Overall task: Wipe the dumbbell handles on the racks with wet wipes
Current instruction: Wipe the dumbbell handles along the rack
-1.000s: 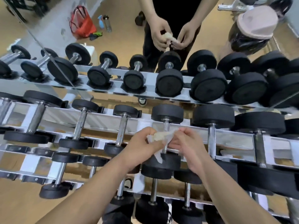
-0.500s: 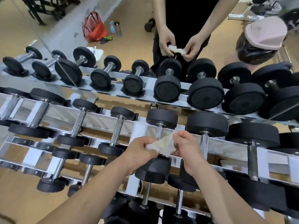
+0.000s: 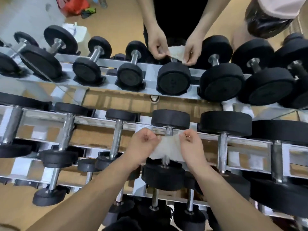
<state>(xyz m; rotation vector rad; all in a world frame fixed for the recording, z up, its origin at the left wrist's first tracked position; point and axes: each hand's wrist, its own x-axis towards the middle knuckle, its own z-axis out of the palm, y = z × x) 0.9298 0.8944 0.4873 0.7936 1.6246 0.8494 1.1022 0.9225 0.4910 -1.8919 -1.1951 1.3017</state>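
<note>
my left hand (image 3: 143,145) and right hand (image 3: 191,147) each pinch one end of the thin, pale, damp-looking wet wipe (image 3: 168,150), fingers curled in tight on it. the wipe is pulled into a flat band between them in the middle of the frame. it lies across the short chrome handle (image 3: 168,130) of a black round-headed dumbbell (image 3: 170,119), which sits on the upper rail of the silver metal rack (image 3: 246,152). i cannot tell whether the wipe is pressed onto the bar or only just above it.

i judge the wipe light, limp and a bit slick. held by the ends it stays spread, but a hard tug could tear or bunch it. the bar should be stiff, smooth and narrow, so i'd fold the wipe round it between the two heads and rub along its length. the dumbbell looks heavy and well seated, so i see no reason to lift it.

bare neighbouring handles (image 3: 116,139) stand to either side. a mirror (image 3: 120,30) fills the upper frame, reflecting the rack.
</note>
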